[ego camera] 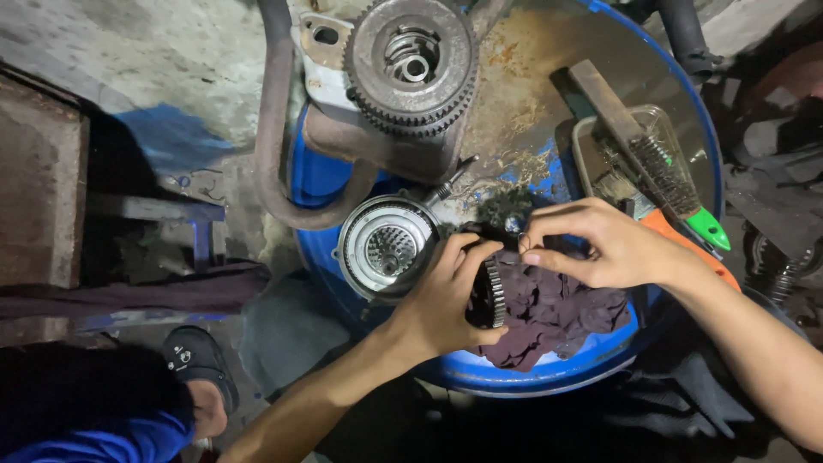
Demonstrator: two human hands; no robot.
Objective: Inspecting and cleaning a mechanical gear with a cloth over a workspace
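My left hand (446, 296) grips a dark toothed gear part (492, 296), held on edge over a dark maroon rag (557, 313). My right hand (600, 244) pinches the top of the same part near its upper rim with thumb and fingers. Both hands work above the top of a blue drum (531, 373). Just left of my left hand lies a round silver clutch housing (387, 247) with a splined centre.
A large gear assembly (411, 60) on a rusty bracket sits at the drum's far side. A wire brush with wooden handle (639, 141) and a green-tipped tool (707, 230) lie in a clear tray at right. A sandalled foot (201, 377) is at lower left.
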